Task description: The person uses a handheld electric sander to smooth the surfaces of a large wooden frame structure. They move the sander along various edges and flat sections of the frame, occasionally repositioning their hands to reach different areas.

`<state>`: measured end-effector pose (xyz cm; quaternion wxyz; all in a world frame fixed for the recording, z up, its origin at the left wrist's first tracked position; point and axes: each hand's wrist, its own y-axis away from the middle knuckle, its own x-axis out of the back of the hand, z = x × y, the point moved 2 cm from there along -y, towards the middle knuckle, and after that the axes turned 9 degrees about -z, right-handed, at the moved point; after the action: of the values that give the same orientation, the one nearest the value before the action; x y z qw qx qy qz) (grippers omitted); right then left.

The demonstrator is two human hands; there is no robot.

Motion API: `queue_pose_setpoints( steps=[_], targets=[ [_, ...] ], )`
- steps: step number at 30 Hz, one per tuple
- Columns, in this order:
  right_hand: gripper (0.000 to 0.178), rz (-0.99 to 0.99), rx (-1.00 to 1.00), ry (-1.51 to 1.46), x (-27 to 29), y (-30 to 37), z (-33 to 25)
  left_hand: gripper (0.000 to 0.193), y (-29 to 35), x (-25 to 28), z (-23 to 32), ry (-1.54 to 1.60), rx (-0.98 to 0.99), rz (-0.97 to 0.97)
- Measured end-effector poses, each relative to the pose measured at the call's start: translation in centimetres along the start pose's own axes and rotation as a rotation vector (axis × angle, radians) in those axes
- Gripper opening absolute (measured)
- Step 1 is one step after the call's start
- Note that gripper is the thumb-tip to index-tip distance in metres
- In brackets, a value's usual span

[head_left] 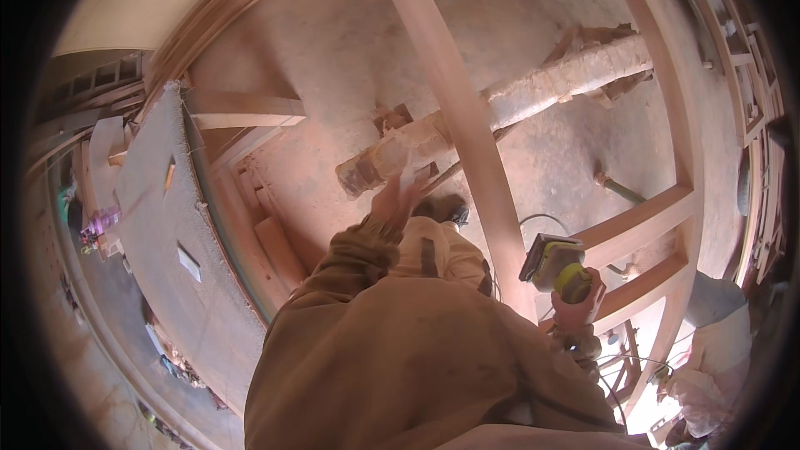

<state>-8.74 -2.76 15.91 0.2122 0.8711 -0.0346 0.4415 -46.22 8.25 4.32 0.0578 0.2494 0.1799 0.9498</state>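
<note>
My right hand (582, 304) is wrapped round the green grip of a power sander (557, 265), which has a flat dark pad. It holds the sander beside a long reddish wooden beam (471, 133) and the rails of a large wooden frame (637, 221). I cannot tell whether the pad touches the wood. My left hand (395, 202) is raised in front of me, on the left of that beam, its fingers smeared by motion. Something pale shows at its fingertips, too blurred to name.
Beneath the frame a thick, rough, dusty log (567, 79) lies across the floor. On the left stands a dusty grey tabletop (179, 200) with a small white block (189, 262). Another person (717, 350) is at the lower right, near loose cables. Timber is stacked along the right.
</note>
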Motion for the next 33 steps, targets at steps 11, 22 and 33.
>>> queue_pose_setpoints(
  steps=[11,22,33],
  targets=[
    [0.072,0.049,-0.05,-0.056,-3.5,0.8,-4.7,0.034,1.8,5.5,-0.4,0.06,-0.012,-0.17],
    [0.077,0.409,-0.302,-0.053,-13.1,4.4,-17.6,0.029,-13.0,18.0,-2.2,-0.267,-0.195,-0.325],
    [0.07,0.522,-0.37,0.02,-17.3,7.0,-31.6,0.036,-22.7,23.0,0.2,-0.283,-0.334,-0.405]
  ],
)
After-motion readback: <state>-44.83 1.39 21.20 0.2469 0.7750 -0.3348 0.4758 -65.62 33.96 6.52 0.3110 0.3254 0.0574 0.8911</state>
